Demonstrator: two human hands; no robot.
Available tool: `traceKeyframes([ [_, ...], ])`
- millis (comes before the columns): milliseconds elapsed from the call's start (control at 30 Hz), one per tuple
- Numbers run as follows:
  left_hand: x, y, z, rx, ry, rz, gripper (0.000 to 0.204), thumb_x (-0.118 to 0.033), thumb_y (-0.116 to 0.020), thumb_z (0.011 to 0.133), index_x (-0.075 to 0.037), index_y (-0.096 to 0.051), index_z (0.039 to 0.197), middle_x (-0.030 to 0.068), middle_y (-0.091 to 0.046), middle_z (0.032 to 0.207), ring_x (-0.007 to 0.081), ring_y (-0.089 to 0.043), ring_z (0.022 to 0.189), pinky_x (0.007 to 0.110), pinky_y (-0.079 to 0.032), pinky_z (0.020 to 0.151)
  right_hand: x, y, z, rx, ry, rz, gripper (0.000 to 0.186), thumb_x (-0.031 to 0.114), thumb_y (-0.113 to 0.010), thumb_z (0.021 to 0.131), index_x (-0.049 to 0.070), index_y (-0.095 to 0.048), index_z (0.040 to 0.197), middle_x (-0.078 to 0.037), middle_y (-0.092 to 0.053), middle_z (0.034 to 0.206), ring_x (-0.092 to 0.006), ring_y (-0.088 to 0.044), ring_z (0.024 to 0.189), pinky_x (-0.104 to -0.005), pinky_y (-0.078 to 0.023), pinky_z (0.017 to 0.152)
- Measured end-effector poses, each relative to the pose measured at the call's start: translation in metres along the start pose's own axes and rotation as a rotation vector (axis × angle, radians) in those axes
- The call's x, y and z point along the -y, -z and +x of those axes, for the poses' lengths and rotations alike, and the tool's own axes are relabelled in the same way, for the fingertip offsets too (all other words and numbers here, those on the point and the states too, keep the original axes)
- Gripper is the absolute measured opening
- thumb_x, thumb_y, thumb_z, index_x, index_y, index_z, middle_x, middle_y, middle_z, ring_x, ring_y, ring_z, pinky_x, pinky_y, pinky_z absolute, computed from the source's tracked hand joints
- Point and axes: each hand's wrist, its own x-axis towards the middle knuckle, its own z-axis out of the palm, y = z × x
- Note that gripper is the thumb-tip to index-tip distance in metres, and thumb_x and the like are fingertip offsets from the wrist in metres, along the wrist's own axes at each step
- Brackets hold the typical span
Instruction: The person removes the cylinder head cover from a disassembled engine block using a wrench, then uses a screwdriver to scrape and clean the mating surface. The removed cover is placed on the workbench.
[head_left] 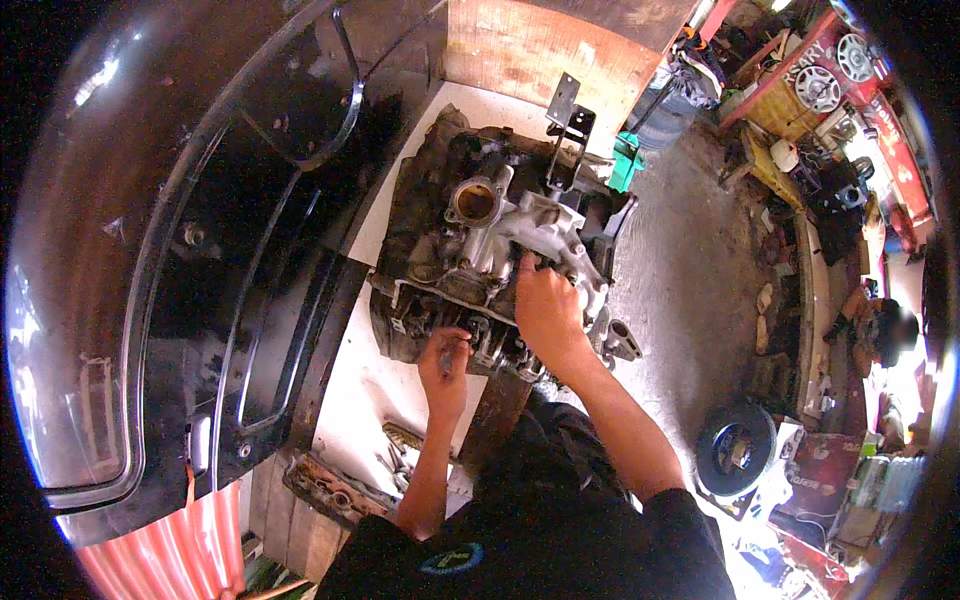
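On the white worktop [350, 410], has the engine [465, 280] within easy reach, with the intake manifold [540, 230] uppermost, presumably for access; curls the left hand [445, 362] at its near side; cannot tell whether clamped on anything. Puts the right hand [551, 308] to the manifold, index finger foremost, seemingly for a tight spot; cannot tell there either whether closed on something.

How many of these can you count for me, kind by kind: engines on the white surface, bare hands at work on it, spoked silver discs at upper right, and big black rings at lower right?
Engine: 1
Bare hands, left hand and right hand: 2
Spoked silver discs: 2
Big black ring: 1
Total: 6
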Motion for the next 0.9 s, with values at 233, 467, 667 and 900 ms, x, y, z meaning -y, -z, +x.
traceKeyframes([
  [233, -0.002, 0.006, 0.001, 0.03, 0.005, 0.048, 0.006, -0.007, -0.056, 0.094, -0.003, -0.06, 0.096, 0.0033, -0.06, 0.082, 0.0108, -0.057, 0.076, 0.026, -0.046, 0.071, 0.017, 0.009, -0.053, 0.123, -0.058, 0.067, 0.054, 0.005, -0.055, 0.083, -0.015, -0.042, 0.131, -0.021, -0.066, 0.075, -0.0336, -0.069, 0.068, -0.0391, -0.057, 0.057],
  [467, 0.001, 0.007, 0.002, 0.047, 0.006, 0.027, 0.008, -0.009, -0.058, 0.093, -0.004, -0.061, 0.098, 0.0033, -0.062, 0.084, 0.011, -0.059, 0.077, 0.027, -0.047, 0.07, 0.015, 0.042, -0.076, 0.245, -0.025, 0.091, 0.056, 0.009, -0.055, 0.084, -0.012, -0.04, 0.134, -0.029, -0.06, 0.102, -0.0349, -0.069, 0.07, -0.0401, -0.058, 0.057],
  [667, 0.0, 0.014, 0.0, 0.067, 0.009, 0.067, 0.008, -0.007, -0.058, 0.093, -0.004, -0.06, 0.1, 0.0037, -0.063, 0.086, 0.0105, -0.059, 0.077, 0.026, -0.047, 0.069, 0.012, 0.07, -0.083, 0.303, -0.029, 0.041, 0.057, 0.007, -0.056, 0.08, -0.004, -0.045, 0.136, -0.024, -0.061, 0.105, -0.034, -0.068, 0.067, -0.0422, -0.056, 0.059],
  [900, 0.006, 0.011, 0.0, 0.072, 0.001, 0.06, 0.008, -0.007, -0.059, 0.093, -0.004, -0.06, 0.1, 0.0036, -0.062, 0.084, 0.0106, -0.058, 0.076, 0.027, -0.046, 0.07, 0.009, 0.025, -0.052, 0.141, 0.024, -0.088, 0.049, 0.014, -0.058, 0.082, -0.003, -0.052, 0.128, -0.018, -0.061, 0.098, -0.0254, -0.067, 0.063, -0.0348, -0.054, 0.049],
])
